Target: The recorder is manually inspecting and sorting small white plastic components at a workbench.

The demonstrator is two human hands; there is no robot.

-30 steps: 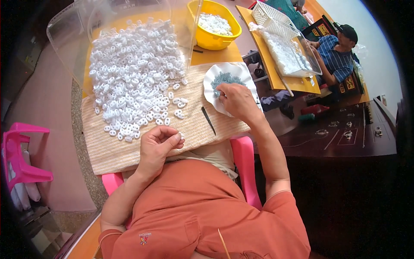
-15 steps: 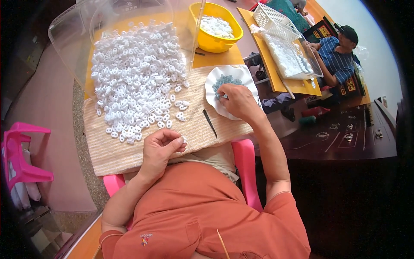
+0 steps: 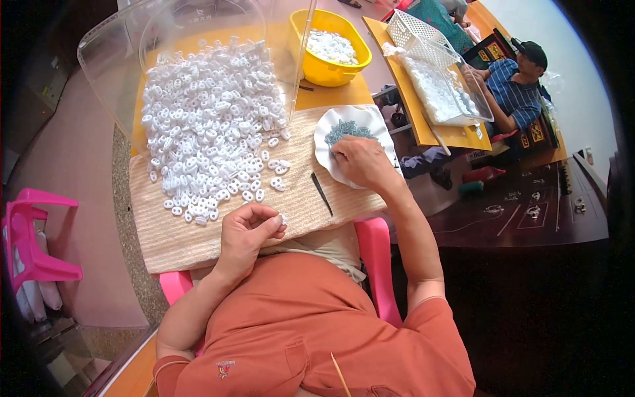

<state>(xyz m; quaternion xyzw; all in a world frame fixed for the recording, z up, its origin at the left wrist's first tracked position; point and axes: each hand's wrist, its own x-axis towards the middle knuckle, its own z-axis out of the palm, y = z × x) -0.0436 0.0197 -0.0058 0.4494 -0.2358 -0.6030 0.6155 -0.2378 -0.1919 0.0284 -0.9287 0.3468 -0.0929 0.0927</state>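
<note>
My left hand (image 3: 246, 239) is at the near edge of the cloth, closed, pinching a small white plastic piece (image 3: 284, 219) between thumb and forefinger. Ahead of it spreads a large heap of white oval two-holed plastic pieces (image 3: 205, 126). Over a white wavy-rimmed plate (image 3: 324, 157) is my right hand (image 3: 364, 161), its fingers bent together at the near side of a pile of small blue-grey pieces (image 3: 347, 129). Whatever those fingertips hold is hidden. A thin black tool (image 3: 321, 194) lies on the cloth between my hands.
A clear plastic bin (image 3: 106, 49) lies tipped behind the heap. The yellow basin (image 3: 364, 56) at the back holds more white pieces. Striped cloth (image 3: 149, 235) covers the tabletop. At another table (image 3: 423, 126) on the right sits a person (image 3: 519, 86). A pink stool (image 3: 33, 238) stands left.
My right hand has drawn slightly nearer to me over the plate, uncovering more of the blue-grey pile. My left hand keeps its pinch on the white piece. The view has shifted slightly.
</note>
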